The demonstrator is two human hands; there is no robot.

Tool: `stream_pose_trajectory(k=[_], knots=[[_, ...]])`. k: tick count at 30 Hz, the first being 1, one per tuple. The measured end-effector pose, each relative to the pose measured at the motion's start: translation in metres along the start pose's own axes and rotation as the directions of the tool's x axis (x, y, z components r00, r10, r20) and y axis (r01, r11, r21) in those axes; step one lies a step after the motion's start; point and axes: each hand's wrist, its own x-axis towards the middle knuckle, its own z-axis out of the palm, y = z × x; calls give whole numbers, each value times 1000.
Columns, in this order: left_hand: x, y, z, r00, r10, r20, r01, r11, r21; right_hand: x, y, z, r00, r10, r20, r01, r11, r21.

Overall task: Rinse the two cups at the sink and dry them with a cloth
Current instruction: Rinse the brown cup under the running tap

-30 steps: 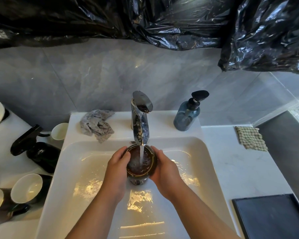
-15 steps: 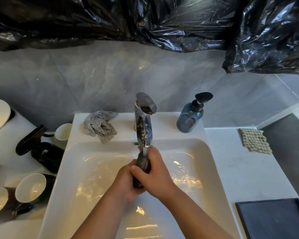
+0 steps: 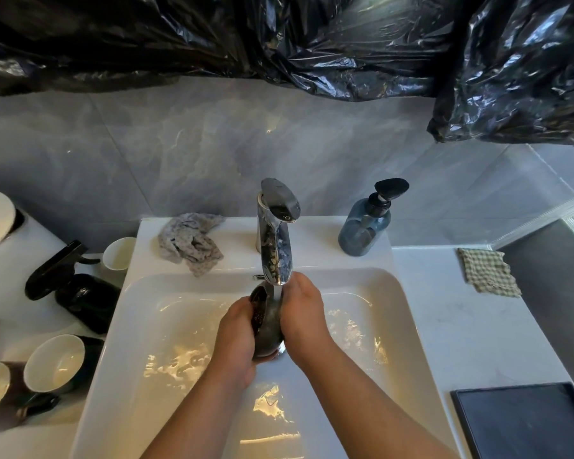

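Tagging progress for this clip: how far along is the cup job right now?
Done: nothing visibly finished. In hand: left hand and right hand hold a dark cup on its side under the running faucet, over the sink. Left: drying; the grey cloth lies crumpled on the sink ledge, untouched. Whether another cup was rinsed, I cannot tell.

The cup [image 3: 269, 327], upright a second ago, now lies tipped sideways, mouth toward the left hand [image 3: 235, 341].

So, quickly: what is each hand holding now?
Left hand: holds the cup.
Right hand: holds the same cup.
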Motion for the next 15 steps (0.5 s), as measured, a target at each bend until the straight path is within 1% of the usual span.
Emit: stream_pose_trajectory(k=[2, 4, 7, 9, 10, 11, 12, 13, 15], knots=[[3, -2, -1, 997, 50, -59, -50, 999, -2, 0, 3, -3, 998, 64, -6, -63, 994, 90], [3, -3, -2, 983, 129, -129, -125, 992, 34, -2, 8, -6, 993, 114, 16, -115, 980, 160], [-4, 0, -1, 941, 277, -195, -260, 959, 111, -6, 19, -8, 995, 103, 17, -104, 986, 134], [-11, 4, 3, 921, 339, -190, -322, 940, 114, -5, 25, -9, 991, 130, 3, -130, 983, 130], [-15, 4, 4, 917, 358, -177, -343, 933, 109, -3, 27, -10, 986, 168, 1, -167, 976, 141], [-18, 4, 3, 912, 376, -163, -363, 926, 106, -1, 28, -12, 973, 231, 3, -227, 958, 176], [-19, 2, 2, 908, 392, -148, -381, 920, 93, 1, 30, -15, 950, 312, 22, -307, 919, 246], [-20, 1, 0, 904, 406, -133, -399, 914, 76, 3, 31, -17, 921, 384, 64, -383, 864, 327], [-22, -4, -4, 889, 449, -94, -444, 893, 69, 6, 31, -22, 868, 460, 189, -491, 735, 468]])
